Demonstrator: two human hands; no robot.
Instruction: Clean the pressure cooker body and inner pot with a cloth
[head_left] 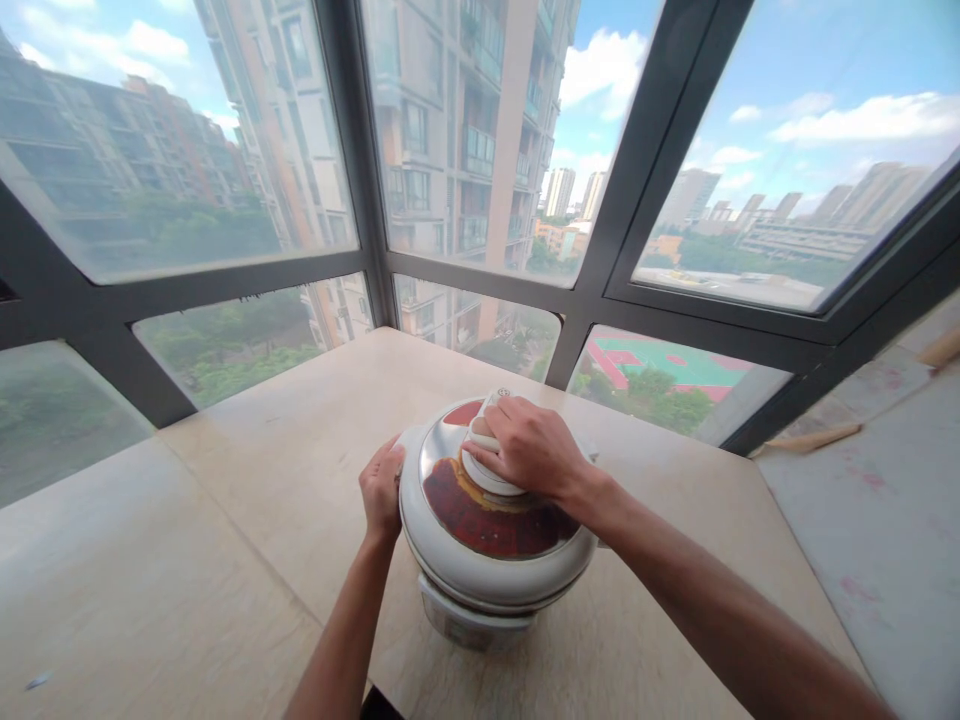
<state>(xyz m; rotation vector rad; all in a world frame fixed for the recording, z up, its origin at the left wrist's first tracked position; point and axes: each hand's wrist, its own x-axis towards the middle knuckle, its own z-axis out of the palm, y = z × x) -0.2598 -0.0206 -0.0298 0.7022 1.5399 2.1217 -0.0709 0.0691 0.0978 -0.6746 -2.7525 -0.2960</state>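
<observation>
A round white electric pressure cooker [499, 585] stands on the stone windowsill. Its lid [495, 520] is on, with a dark red and silver top and a raised white handle [487, 470] in the middle. My right hand [529, 445] is closed around that handle from the right, thumb on the near side. At the cooker's left edge, my left hand [384, 488] grips the side handle, its fingers partly hidden behind the rim. A panel on the cooker's front faces me, too blurred to read. The right side handle is mostly covered by my right forearm.
The pale stone sill [247, 500] spreads around the cooker, with a seam running across its left part. Dark window frames [375, 260] and glass enclose the far side. A patterned wall [885, 520] rises on the right. A small scrap [37, 681] lies at the lower left.
</observation>
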